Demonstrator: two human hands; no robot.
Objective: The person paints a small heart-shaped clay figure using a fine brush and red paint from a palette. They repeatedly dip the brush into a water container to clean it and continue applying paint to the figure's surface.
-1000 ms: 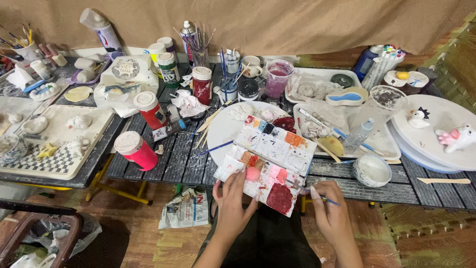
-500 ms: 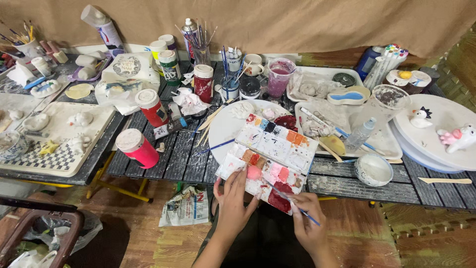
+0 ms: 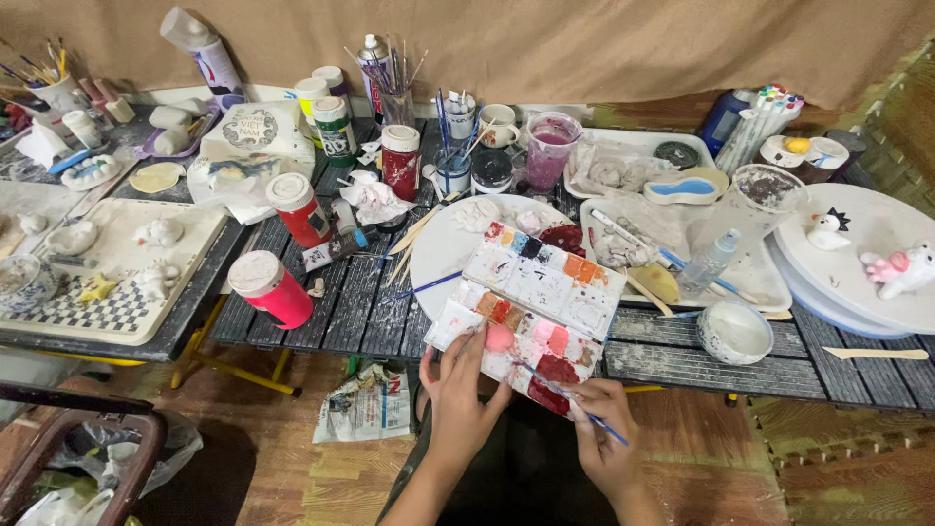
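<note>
1. Red and pink paints fill the near wells of the white palette (image 3: 531,307), which juts over the slatted table's (image 3: 341,312) front edge.
2. Your left hand (image 3: 463,390) lies open, fingers steadying the palette's near edge.
3. Your right hand (image 3: 604,433) pinches a thin blue-handled brush (image 3: 575,394), its tip in the dark red well.

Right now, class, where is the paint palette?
In the head view, the paint palette lies at the table's near edge, centre, overlapping the white plate, with the left hand touching it.
</note>
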